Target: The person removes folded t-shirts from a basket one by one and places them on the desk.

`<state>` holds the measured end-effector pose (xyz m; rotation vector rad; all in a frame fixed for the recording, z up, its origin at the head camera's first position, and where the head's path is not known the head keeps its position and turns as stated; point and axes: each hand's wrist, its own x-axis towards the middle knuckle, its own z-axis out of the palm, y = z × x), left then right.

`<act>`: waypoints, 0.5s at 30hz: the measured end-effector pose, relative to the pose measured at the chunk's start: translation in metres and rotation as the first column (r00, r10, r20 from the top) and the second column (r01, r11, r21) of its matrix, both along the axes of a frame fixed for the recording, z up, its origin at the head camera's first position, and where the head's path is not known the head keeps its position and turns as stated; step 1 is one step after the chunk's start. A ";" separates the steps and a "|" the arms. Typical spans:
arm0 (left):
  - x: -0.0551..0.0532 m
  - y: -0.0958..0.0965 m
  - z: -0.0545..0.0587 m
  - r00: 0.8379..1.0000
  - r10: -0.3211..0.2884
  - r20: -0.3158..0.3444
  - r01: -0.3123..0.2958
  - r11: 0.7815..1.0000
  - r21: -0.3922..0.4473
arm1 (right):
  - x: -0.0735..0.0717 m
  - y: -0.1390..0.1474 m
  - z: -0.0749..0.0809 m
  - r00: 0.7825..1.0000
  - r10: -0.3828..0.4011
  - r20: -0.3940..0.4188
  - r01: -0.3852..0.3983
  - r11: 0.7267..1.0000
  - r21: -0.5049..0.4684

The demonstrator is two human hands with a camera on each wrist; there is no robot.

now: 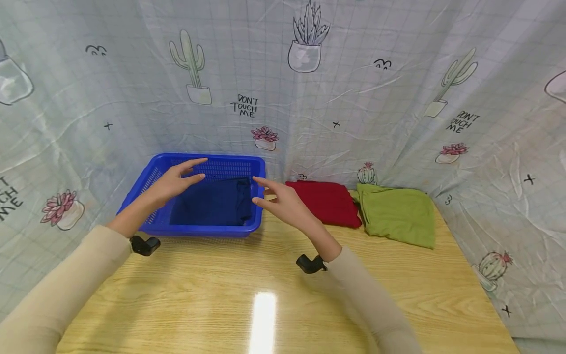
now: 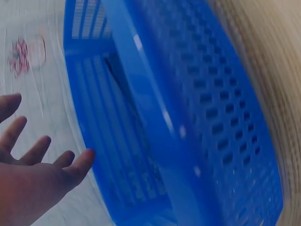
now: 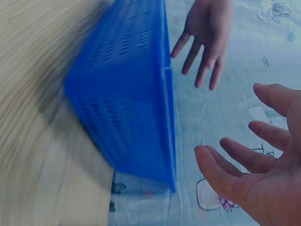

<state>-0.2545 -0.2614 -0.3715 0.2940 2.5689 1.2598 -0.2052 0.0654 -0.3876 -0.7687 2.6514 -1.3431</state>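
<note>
A blue plastic basket (image 1: 203, 230) with slotted walls stands at the back left of the table. Folded dark navy cloth (image 1: 208, 202) lies inside it, bunched along its right end. Over the basket's left part hovers my left hand (image 1: 174, 182), fingers apart and holding nothing. My right hand (image 1: 283, 199) hangs in the air by the basket's right rim, its fingers spread and pointing left, also holding nothing. In the right wrist view both hands show above the level of the basket rim (image 3: 168, 117).
Right of the basket, a folded dark red cloth (image 1: 329, 204) lies on the wooden table (image 1: 212, 285). Beside it is a folded green cloth (image 1: 398, 214), near the table's right edge. A pale curtain (image 1: 336, 98) printed with cacti hangs behind and along both sides.
</note>
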 end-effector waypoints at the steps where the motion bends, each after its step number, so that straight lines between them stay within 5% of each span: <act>1: -0.003 -0.004 0.000 1.000 0.004 0.008 -0.004 1.000 -0.006 | -0.002 -0.003 0.002 1.000 0.005 0.004 -0.005 1.000 0.000; 6: -0.016 -0.021 0.003 0.999 -0.004 0.049 0.004 1.000 -0.012 | -0.015 -0.021 0.010 0.997 0.039 0.063 -0.038 0.999 -0.021; 15: -0.042 -0.047 0.003 0.980 -0.122 0.157 0.122 0.992 0.011 | -0.048 -0.058 0.019 0.978 0.028 0.205 -0.025 1.000 -0.018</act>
